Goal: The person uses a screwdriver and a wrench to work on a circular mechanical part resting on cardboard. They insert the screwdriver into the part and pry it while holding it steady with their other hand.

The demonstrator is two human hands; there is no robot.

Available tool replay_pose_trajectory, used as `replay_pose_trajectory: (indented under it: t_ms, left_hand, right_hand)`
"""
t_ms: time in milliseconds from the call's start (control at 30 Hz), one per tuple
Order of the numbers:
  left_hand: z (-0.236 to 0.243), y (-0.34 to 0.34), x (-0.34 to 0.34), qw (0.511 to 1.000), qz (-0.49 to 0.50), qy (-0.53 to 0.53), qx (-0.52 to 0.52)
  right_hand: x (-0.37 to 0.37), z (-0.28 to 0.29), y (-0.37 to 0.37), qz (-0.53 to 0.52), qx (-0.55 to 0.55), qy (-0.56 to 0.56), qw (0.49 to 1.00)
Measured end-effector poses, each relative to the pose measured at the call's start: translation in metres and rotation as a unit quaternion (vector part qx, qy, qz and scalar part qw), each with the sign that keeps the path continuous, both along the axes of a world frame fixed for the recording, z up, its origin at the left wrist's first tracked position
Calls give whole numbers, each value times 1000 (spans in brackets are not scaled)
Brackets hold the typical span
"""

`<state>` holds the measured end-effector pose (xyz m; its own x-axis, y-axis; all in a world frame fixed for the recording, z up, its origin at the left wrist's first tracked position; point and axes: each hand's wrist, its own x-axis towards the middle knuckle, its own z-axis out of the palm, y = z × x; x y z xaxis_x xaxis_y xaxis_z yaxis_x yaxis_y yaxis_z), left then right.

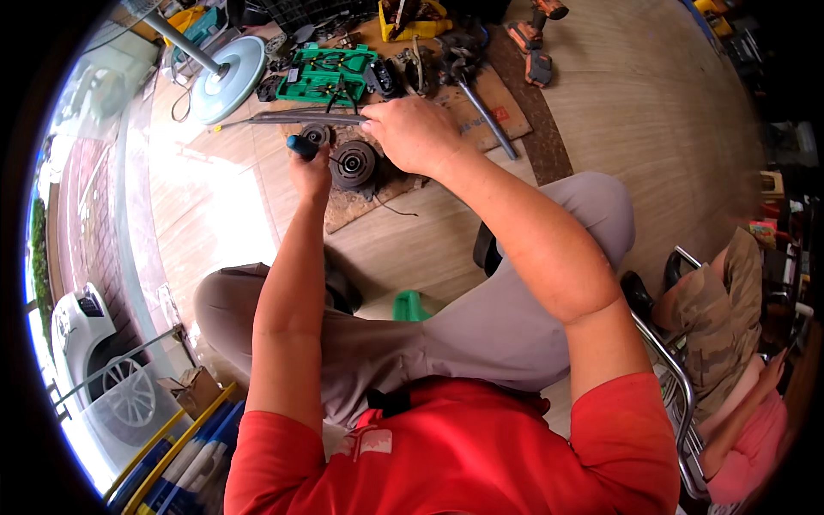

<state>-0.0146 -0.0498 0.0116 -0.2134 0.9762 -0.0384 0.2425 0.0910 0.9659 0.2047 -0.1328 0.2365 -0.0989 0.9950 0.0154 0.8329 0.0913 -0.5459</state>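
My left hand [312,176] is closed round a screwdriver [301,147] with a teal and dark handle, its shaft mostly hidden. Just right of that hand lies a dark round grooved pulley [354,161], and beyond it a smaller dark round part [317,135]. My right hand [412,133] reaches over from the right with its fingers pinched together at the end of a long thin grey strip [300,118], which extends leftward above the small round part. Its exact kind I cannot make out. A thin dark wire [395,209] trails from the pulley.
Cardboard [481,103] lies under the parts. Beyond my hands are an open green tool case [324,77], a metal rod [489,120], a yellow container [414,24] and an orange cordless drill [534,51]. A fan base [227,81] stands at left; another person [730,343] sits at right.
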Motion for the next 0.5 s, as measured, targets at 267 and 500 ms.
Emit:
replay_pose_trajectory:
  t_ms: [267,500]
  left_hand:
    - [-14,1,-2,999,15,30,-21]
    - [2,-2,4,993,38,102,-41]
  right_hand:
    - [-44,-69,-13,-188,-125,253,941]
    - [-89,-87,-46,-165,-313,454,818]
